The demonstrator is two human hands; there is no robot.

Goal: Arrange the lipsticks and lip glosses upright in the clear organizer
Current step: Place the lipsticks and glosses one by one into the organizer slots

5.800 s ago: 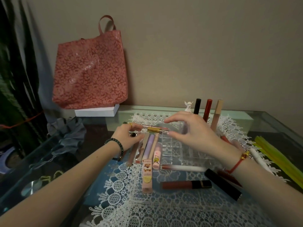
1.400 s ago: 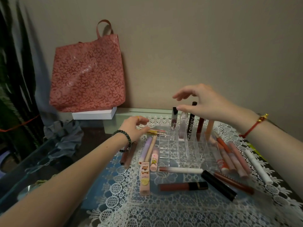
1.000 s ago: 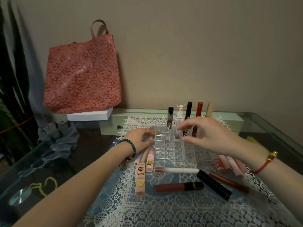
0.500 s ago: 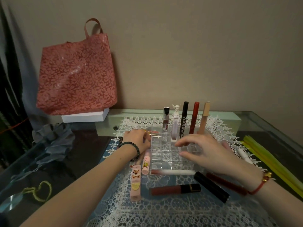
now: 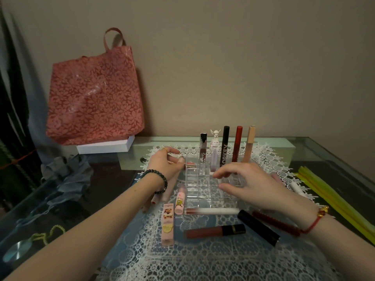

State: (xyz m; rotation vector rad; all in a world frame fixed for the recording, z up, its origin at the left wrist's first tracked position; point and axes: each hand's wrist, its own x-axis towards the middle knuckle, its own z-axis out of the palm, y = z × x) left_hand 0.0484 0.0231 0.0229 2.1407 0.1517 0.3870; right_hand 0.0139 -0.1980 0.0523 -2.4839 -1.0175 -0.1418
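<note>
The clear organizer (image 5: 199, 189) sits on the lace mat. Its back row holds several upright tubes: a silver-capped gloss (image 5: 203, 148), a white figurine-topped one (image 5: 215, 155), a black one (image 5: 224, 145), a red one (image 5: 237, 142) and a beige one (image 5: 249, 141). My left hand (image 5: 164, 166) pinches a gold lipstick (image 5: 190, 164) lying sideways at the organizer's back left corner. My right hand (image 5: 251, 184) hovers over the organizer's right half with fingers loosely curved and nothing in them. Loose tubes lie flat around: pink box tube (image 5: 168, 224), cartoon lipstick (image 5: 180, 200), white gloss (image 5: 213, 211), brown gloss (image 5: 213, 231), black tube (image 5: 258, 227).
A dark red tube (image 5: 274, 222) and a white tube (image 5: 296, 188) lie right of the organizer, partly under my right arm. Yellow strips (image 5: 332, 197) run along the right table edge. A red patterned bag (image 5: 93, 94) on a white box (image 5: 105, 146) stands back left, with grey fabric (image 5: 65, 179) nearby.
My right hand came down from the upright tubes in the back row to hover low over the organizer. My left hand stayed at the organizer's back left corner with the gold lipstick.
</note>
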